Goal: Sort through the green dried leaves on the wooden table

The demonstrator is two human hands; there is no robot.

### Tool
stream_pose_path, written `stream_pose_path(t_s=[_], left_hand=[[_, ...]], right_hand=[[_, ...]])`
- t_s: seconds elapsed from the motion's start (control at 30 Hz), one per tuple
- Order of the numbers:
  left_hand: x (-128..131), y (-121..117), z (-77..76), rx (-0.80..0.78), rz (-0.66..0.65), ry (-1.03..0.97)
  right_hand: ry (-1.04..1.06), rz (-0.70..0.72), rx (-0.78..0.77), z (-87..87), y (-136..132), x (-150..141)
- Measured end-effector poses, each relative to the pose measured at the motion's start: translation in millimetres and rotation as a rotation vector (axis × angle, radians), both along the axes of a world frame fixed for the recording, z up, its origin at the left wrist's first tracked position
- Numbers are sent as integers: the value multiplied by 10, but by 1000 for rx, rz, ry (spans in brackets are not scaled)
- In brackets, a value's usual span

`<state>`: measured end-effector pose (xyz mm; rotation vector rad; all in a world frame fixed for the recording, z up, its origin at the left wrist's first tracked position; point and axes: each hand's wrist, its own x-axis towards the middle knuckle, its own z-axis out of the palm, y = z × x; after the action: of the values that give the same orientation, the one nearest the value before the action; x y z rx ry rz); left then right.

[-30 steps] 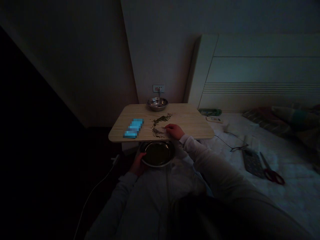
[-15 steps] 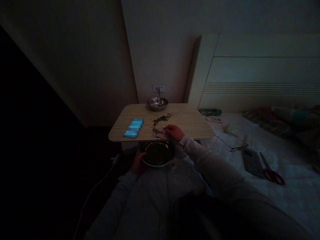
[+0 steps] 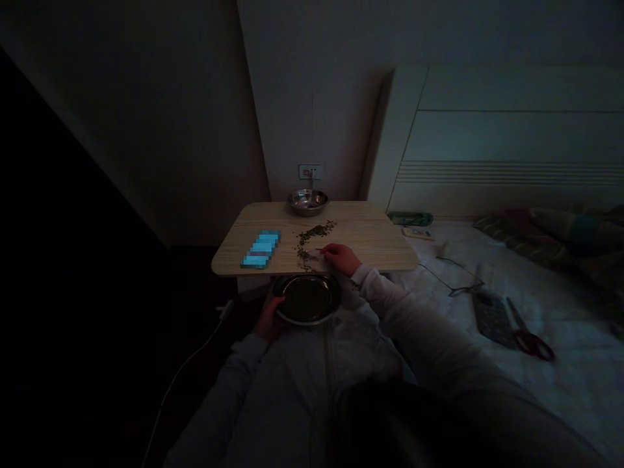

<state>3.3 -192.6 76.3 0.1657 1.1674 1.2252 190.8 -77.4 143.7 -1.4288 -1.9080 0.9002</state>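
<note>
A round metal plate sits just below the front edge of a small wooden table, and my left hand grips its left rim. My right hand rests on the tabletop with fingers curled and pressed together, touching the near end of a trail of small dark bits. What the fingers pinch is too small and dark to name. A small metal bowl stands at the table's far edge.
A glowing blue phone lies on the table's left part. To the right is a bed with red-handled scissors, a dark flat item, a cable and a remote. A wall socket is behind the bowl. The room is very dark.
My right hand shifted slightly over the near end of the trail of bits. The left hand and plate have stayed put.
</note>
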Motion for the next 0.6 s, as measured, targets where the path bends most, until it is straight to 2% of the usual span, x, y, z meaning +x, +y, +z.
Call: stream_pose_path(t_s=[0.33, 0.6], left_hand=[[-64, -13, -132, 42, 31, 93], [-10, 21, -39, -3, -20, 36]], right_hand=[[27, -12, 37, -39, 53, 32], [25, -11, 0, -31, 43, 34]])
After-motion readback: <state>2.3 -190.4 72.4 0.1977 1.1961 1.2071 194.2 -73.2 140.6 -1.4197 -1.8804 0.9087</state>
